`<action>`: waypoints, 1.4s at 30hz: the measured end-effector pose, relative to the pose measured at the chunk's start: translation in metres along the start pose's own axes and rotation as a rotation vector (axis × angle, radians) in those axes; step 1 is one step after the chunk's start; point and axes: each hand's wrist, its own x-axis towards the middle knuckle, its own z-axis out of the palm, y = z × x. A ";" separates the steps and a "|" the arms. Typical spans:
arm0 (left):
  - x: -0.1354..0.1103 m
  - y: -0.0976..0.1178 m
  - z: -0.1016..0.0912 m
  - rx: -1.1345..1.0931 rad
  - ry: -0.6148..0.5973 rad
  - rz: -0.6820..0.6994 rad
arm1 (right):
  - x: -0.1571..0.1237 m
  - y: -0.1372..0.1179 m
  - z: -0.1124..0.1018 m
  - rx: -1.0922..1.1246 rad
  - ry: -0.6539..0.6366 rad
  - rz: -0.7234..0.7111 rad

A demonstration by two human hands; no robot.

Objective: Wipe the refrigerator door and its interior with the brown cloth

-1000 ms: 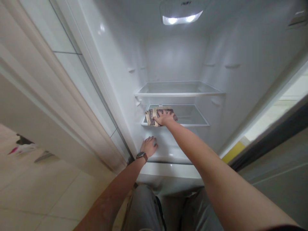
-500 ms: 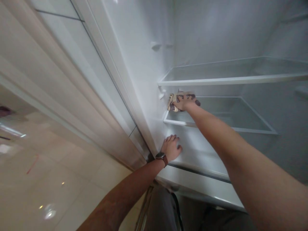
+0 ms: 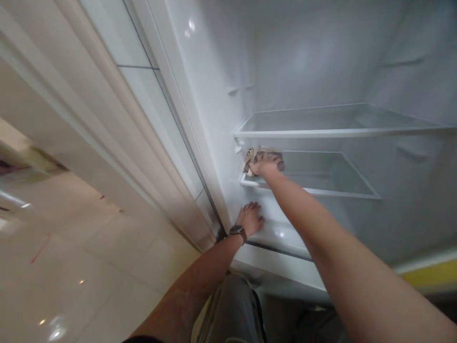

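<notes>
My right hand reaches into an open white fridge and presses a folded brown and cream cloth onto the left end of the lower glass shelf, fingers closed over it. My left hand, with a watch on its wrist, rests flat with fingers spread on the fridge's bottom ledge, beside the left inner wall. Most of the cloth is hidden under the right hand.
An upper glass shelf spans the fridge above the cloth. The open fridge door stands at the left. A glossy tiled floor lies at the lower left. My grey-trousered knees are below the fridge.
My right hand has slid the cloth leftwards along the lower shelf, up against the left wall. The left hand has stayed on the ledge. The camera view has swung left and closer.
</notes>
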 end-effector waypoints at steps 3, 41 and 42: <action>0.001 0.000 0.001 0.013 -0.010 -0.011 | -0.038 -0.005 0.000 0.009 -0.023 -0.034; 0.001 0.000 0.003 -0.014 0.031 -0.016 | -0.049 -0.001 0.001 0.015 0.030 -0.062; 0.000 0.000 0.002 -0.009 0.023 -0.018 | -0.048 0.008 0.001 0.018 0.031 -0.090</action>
